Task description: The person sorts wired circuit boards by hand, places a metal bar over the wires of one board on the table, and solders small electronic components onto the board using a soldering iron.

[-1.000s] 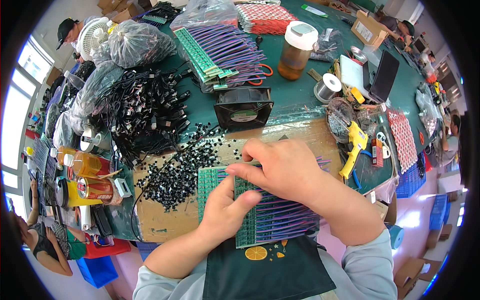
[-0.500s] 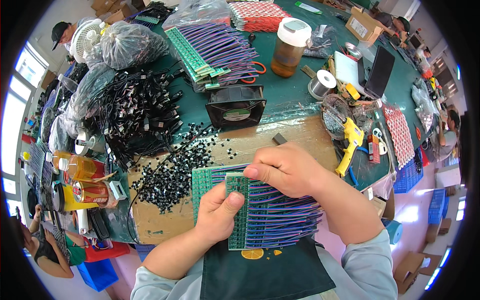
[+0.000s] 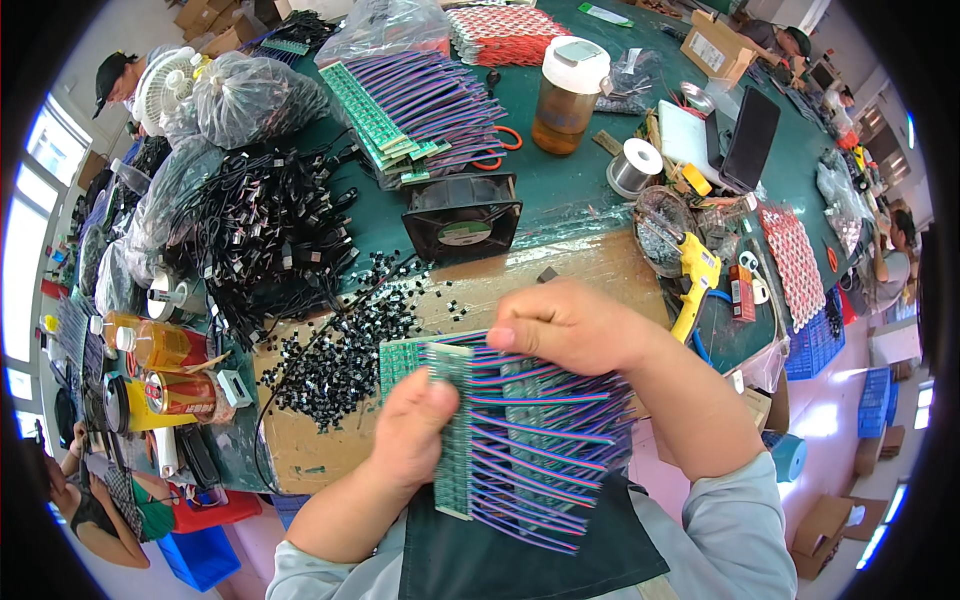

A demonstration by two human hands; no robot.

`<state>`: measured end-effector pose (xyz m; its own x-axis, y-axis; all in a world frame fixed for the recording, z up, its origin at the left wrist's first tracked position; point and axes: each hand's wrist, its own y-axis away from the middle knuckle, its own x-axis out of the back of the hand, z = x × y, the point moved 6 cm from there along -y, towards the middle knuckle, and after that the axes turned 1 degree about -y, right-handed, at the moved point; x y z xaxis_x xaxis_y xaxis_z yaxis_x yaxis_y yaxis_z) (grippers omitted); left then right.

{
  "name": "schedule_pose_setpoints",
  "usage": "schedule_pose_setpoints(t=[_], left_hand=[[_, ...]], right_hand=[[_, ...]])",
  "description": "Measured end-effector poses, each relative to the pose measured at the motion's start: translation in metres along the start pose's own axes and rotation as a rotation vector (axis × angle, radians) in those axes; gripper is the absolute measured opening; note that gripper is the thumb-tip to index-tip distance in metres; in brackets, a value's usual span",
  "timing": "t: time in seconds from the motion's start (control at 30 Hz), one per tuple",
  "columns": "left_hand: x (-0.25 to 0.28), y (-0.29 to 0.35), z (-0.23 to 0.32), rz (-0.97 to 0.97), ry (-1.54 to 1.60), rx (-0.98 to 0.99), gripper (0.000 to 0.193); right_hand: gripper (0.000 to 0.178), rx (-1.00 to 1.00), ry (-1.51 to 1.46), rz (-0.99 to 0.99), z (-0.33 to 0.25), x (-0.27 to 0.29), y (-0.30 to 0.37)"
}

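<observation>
Over the last half second, the front strip of green circuit boards [image 3: 454, 470] has been shifted leftward and lowered at its near end, and the purple-and-blue wires [image 3: 530, 455] soldered along it have been swung down toward the lower right, fanned loosely. A second strip [image 3: 522, 385] has been exposed behind them. Taken as a sign that the front strip is being parted from its neighbours, though full separation cannot be confirmed. Front strip noted at lower centre of frame, over the dark apron [image 3: 500, 570]; another green board section [image 3: 400, 362] seen just behind the left hand [image 3: 410, 430], near the worktop [image 3: 330, 455] edge. Left hand clamped on the strip's left side, thumb laid upright over the face, fingers mostly hidden. Right hand [image 3: 570, 325] held above the strip's upper end, wrist bent, forearm brought in from the lower right; fingers curled, thumb pointed left beside the uppermost wires. Whether its fingertips are closed on a wire cannot be told.
</observation>
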<state>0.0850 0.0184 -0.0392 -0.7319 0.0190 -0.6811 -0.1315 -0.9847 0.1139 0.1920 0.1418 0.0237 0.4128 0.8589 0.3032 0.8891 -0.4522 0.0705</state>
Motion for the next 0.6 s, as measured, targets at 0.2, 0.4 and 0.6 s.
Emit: schedule_pose_setpoints(t=[0.2, 0.4, 0.6], left_hand=[[0.046, 0.012, 0.076, 0.405, -0.256, -0.387, 0.029], [0.005, -0.006, 0.037, 0.218, -0.537, -0.218, 0.029], [-0.018, -0.014, 0.019, 0.162, -0.293, -0.160, 0.028]], right_hand=[[0.041, -0.151, 0.142, 0.353, -0.010, 0.061, 0.038], [0.040, 0.076, 0.570, 0.340, -0.052, 0.011, 0.002], [0.038, 0.099, 0.524, 0.366, -0.038, 0.000, -0.009]])
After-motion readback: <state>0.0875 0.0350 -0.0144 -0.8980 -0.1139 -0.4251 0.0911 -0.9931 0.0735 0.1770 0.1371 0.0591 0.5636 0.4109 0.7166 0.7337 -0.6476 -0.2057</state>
